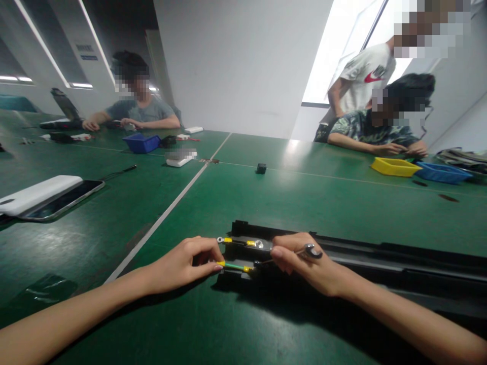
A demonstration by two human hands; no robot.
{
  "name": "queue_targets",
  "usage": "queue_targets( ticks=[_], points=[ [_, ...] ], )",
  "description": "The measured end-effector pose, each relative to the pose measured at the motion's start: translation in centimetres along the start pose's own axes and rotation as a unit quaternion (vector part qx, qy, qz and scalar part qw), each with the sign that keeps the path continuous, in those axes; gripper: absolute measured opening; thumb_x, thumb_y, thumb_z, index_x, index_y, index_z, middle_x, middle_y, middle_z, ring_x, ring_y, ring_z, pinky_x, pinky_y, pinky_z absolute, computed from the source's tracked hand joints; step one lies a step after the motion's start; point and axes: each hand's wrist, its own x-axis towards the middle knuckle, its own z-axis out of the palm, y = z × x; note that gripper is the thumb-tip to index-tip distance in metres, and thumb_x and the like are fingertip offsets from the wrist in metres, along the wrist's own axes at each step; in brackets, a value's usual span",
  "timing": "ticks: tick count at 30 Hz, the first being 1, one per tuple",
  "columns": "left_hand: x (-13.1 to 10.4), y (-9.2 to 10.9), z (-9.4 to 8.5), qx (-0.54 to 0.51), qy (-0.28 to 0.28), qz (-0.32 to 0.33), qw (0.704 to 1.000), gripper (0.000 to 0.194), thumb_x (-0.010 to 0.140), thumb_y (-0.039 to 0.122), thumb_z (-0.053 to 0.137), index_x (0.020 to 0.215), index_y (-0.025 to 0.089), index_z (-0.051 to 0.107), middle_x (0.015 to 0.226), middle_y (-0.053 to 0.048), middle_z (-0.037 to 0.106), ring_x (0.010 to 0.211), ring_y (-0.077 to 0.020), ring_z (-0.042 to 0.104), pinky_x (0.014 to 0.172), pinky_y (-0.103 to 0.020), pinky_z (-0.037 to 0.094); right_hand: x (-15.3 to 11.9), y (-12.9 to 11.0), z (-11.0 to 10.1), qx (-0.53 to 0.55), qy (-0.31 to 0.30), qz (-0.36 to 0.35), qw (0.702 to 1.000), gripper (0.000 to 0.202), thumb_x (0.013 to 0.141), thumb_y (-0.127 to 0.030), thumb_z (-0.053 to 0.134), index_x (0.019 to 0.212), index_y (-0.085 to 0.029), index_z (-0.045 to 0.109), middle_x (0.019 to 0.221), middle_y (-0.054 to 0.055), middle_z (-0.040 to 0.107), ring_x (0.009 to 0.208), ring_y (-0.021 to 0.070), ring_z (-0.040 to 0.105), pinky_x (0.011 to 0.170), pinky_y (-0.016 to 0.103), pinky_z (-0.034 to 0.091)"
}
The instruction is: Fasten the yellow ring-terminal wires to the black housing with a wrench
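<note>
My left hand (190, 258) pinches the yellow-sleeved end of a short green wire (234, 266) between thumb and fingertips. My right hand (304, 261) is closed around a slim metal wrench (312, 251); its open-ended jaw sticks out above the hand. The wrench's other end points at the green wire's right terminal, and I cannot tell whether they touch. Both wires lie at the left end of a long black metal channel (350, 249). Above the green one is a short dark wire (239, 243) with yellow-sleeved ring terminals, the left ring jutting past the channel.
A green table (228, 197) carries a phone (64, 200) beside a white case (41, 193) on the left. A small black cube (261, 168) sits ahead. Blue bin (141, 143), yellow tray (395, 167) and blue tray (443, 173) stand farther back, near two seated people and one standing.
</note>
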Motion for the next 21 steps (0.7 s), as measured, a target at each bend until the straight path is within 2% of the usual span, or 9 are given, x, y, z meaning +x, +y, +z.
queue_targets(
  ticks=[5, 11, 21],
  points=[
    [-0.12, -0.09, 0.09, -0.001, -0.002, -0.003, 1.0, 0.01, 0.091, 0.024, 0.059, 0.086, 0.016, 0.063, 0.078, 0.001, 0.06, 0.068, -0.0135, 0.053, 0.062, -0.022, 0.039, 0.0, 0.16, 0.13, 0.009, 0.044, 0.005, 0.999, 0.048, 0.097, -0.042, 0.037, 0.059, -0.016, 0.047, 0.054, -0.003, 0.044, 0.049, 0.0087, 0.039, 0.047, 0.021, 0.031],
    [-0.11, -0.02, 0.06, 0.004, -0.001, -0.001, 1.0, 0.01, 0.09, 0.025, 0.059, 0.085, 0.017, 0.064, 0.078, 0.001, 0.06, 0.069, -0.014, 0.054, 0.063, -0.023, 0.039, 0.13, 0.08, 0.2, 0.005, 0.026, 0.036, 0.999, 0.047, 0.096, -0.044, 0.039, 0.06, -0.016, 0.047, 0.053, -0.003, 0.042, 0.049, 0.0085, 0.036, 0.046, 0.02, 0.029],
    [-0.02, 0.18, 0.02, -0.009, -0.004, -0.009, 1.0, 0.01, 0.091, 0.024, 0.059, 0.086, 0.016, 0.063, 0.078, 0.001, 0.059, 0.067, -0.0131, 0.053, 0.061, -0.022, 0.039, 0.16, 0.23, 0.18, -0.013, 0.007, 0.03, 0.999, 0.046, 0.097, -0.042, 0.04, 0.059, -0.015, 0.049, 0.055, -0.003, 0.043, 0.049, 0.0081, 0.039, 0.047, 0.02, 0.03]
  ],
)
